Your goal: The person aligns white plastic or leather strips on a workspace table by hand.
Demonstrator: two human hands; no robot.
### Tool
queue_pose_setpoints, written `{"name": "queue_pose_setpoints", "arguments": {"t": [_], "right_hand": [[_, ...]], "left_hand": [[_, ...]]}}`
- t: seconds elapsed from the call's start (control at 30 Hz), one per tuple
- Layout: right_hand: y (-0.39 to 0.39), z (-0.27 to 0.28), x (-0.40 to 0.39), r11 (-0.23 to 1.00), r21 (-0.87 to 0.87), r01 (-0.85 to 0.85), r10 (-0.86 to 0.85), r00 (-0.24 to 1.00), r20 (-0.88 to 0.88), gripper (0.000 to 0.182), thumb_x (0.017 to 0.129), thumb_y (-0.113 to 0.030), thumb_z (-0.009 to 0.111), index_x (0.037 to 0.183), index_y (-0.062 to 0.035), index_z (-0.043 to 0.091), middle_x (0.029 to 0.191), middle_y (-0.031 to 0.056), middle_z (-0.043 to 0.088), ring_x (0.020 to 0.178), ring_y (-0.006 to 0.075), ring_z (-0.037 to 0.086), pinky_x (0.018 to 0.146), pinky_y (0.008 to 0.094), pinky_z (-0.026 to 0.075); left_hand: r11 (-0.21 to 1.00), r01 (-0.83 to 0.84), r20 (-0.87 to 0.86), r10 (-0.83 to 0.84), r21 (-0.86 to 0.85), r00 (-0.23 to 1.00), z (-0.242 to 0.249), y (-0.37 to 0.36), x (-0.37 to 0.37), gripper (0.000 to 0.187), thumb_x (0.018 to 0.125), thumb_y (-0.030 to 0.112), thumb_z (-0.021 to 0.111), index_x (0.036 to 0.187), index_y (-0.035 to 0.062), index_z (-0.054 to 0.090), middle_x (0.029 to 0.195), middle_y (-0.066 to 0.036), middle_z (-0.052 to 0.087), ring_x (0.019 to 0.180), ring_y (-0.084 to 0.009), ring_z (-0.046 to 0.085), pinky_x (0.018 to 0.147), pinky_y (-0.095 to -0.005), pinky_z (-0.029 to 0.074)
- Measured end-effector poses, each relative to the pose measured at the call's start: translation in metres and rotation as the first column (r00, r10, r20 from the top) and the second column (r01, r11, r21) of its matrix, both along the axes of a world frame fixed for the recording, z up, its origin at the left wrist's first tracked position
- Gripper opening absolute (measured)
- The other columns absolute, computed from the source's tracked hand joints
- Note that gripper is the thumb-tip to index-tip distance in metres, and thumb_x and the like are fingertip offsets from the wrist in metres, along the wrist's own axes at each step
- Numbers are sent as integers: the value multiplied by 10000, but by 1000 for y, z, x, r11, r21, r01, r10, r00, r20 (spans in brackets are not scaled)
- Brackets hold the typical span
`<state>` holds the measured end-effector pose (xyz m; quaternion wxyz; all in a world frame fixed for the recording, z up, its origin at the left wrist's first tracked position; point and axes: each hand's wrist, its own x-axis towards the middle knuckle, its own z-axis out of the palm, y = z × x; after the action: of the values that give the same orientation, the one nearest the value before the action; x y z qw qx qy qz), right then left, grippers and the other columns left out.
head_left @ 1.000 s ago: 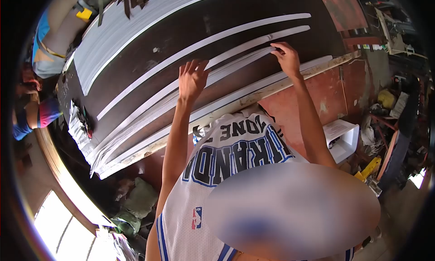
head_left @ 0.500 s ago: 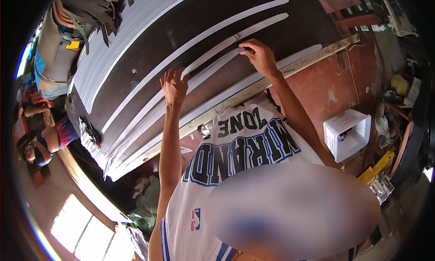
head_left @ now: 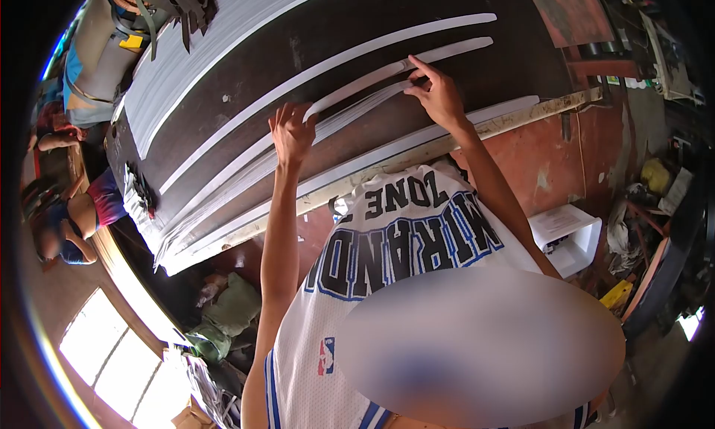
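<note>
Long white strips lie side by side on a dark tabletop. My left hand is over one white strip, its thumb and index finger closed around the strip's edge. Further right, my right hand has thumb and index finger apart. That index fingertip touches the same strip near an overlap, and the thumb is by the end of a bundle of thin white strips. Another single strip lies just beyond.
A wide stack of white strips covers the far left of the table. Dark straps hang at the top left. A white plastic crate stands at the right. Another person is at the far left.
My right hand has shifted from the bundle's end, its index finger now stretched up to the strip beyond. My left hand stays over the strip. The view has tilted slightly.
</note>
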<state>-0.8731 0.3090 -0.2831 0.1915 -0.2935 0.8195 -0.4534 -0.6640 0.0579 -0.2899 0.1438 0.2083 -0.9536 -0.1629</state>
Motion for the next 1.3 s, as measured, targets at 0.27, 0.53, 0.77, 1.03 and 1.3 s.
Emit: {"name": "queue_pose_setpoints", "arguments": {"t": [0.27, 0.53, 0.77, 1.03, 1.3], "right_hand": [[-5, 0, 0, 996, 85, -27, 29, 999, -15, 553, 815, -135, 769, 1346, -124, 614, 1031, 14, 704, 646, 124, 596, 649, 292, 512], [-1, -1, -3, 997, 67, -43, 45, 999, -26, 562, 807, -122, 776, 1344, -109, 610, 1036, 28, 704, 662, 130, 610, 656, 292, 516], [-4, 5, 2, 998, 55, -24, 24, 1000, -4, 539, 798, -78, 771, 1315, -71, 619, 1021, 63, 704, 655, 181, 603, 663, 329, 513], [-5, 6, 10, 995, 96, 5, 1, 998, -62, 562, 805, -126, 783, 1339, -125, 607, 1006, 61, 704, 755, 243, 653, 710, 356, 522], [-3, 1, 15, 997, 63, 36, -30, 994, -107, 588, 825, -126, 761, 1378, -202, 576, 1001, 58, 695, 905, 289, 671, 785, 391, 528]], "left_hand": [[999, 13, -33, -12, 38, 999, -7, -3, 1, 252, 760, 167, 795, 1004, 131, 744, 1008, -54, 686, 987, -263, 627, 847, -424, 445], [999, 31, -21, -31, 28, 999, -2, 2, -5, 267, 779, 200, 795, 1033, 138, 741, 1010, -51, 679, 980, -259, 621, 851, -418, 444], [995, 21, -10, -20, 97, 1000, -7, 7, -20, 204, 826, 200, 757, 1022, 145, 742, 1012, -43, 672, 977, -254, 619, 843, -418, 440], [996, 55, -50, -52, 72, 997, 1, 11, -20, 188, 813, 147, 758, 990, 116, 704, 994, -53, 668, 973, -260, 624, 851, -417, 432], [986, 78, -39, -73, 148, 997, 7, 19, -14, 202, 809, 74, 744, 1004, 101, 699, 918, -77, 654, 916, -276, 626, 815, -419, 448]]}}
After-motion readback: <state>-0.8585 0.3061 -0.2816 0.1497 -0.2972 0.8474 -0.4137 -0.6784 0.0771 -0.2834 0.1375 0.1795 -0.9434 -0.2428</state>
